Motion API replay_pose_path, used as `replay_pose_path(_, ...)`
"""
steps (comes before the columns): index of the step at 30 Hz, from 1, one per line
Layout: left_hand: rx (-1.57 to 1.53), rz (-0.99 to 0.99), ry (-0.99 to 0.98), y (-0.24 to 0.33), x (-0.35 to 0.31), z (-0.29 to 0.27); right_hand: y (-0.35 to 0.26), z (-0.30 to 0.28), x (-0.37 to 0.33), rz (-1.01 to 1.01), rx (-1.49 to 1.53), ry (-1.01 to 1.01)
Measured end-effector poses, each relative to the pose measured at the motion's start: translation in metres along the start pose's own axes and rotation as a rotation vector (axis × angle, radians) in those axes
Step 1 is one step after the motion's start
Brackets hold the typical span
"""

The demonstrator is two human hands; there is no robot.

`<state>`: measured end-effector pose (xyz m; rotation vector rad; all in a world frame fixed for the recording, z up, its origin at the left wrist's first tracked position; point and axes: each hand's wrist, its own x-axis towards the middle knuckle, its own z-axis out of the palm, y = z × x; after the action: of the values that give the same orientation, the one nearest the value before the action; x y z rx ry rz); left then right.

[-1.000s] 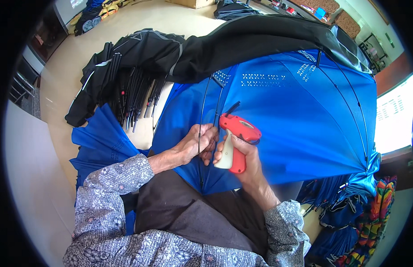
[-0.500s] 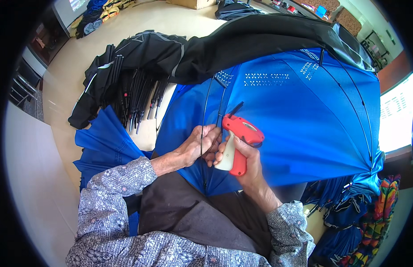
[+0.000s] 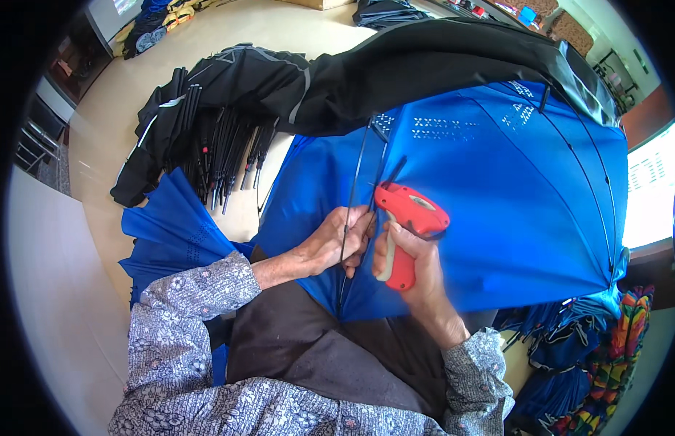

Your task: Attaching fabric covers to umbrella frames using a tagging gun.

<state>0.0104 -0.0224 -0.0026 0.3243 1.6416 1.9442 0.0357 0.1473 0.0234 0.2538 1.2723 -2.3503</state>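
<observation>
A blue umbrella canopy [image 3: 490, 218] lies spread across my lap, with thin dark ribs [image 3: 356, 178] showing on it. My left hand [image 3: 345, 236] is closed in a pinch at a rib, fingertips together on the rib and cloth. In my right hand [image 3: 417, 258] is a red tagging gun [image 3: 414, 211] with a pale trigger, its front end against the rib just above my left fingertips. My fingers squeeze the trigger close to the grip. What lies between the left fingertips is partly hidden.
Black umbrella cloth [image 3: 425, 76] arches along the far side. A bundle of dark umbrella shafts [image 3: 225, 156] lies at the left, near folded blue cloth [image 3: 174, 221]. Blue umbrellas [image 3: 559, 392] and multicoloured cloth [image 3: 628, 349] are at the lower right.
Both hands, the tagging gun and the canopy have shifted slightly right. The pale trigger, which stood out from the grip, is now pressed in.
</observation>
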Motion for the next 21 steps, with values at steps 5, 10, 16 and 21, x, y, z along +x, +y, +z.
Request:
replay_pose_path(5, 0.055, 0.047, -0.073, 0.001, 0.0, 0.014, 0.001, -0.008, -0.022, -0.071, -0.049, 0.017)
replay_pose_path(10, 0.094, 0.025, -0.205, 0.012, 0.003, 0.014, -0.021, 0.019, -0.052, -0.079, -0.141, 0.236)
replay_pose_path(16, 0.045, -0.134, -0.296, 0.06, 0.017, -0.008, -0.072, 0.037, -0.07, -0.036, -0.203, 0.272)
replay_pose_path(21, 0.298, -0.015, -0.244, 0.08, 0.029, -0.005, -0.078, 0.035, -0.065, -0.084, -0.085, 0.258)
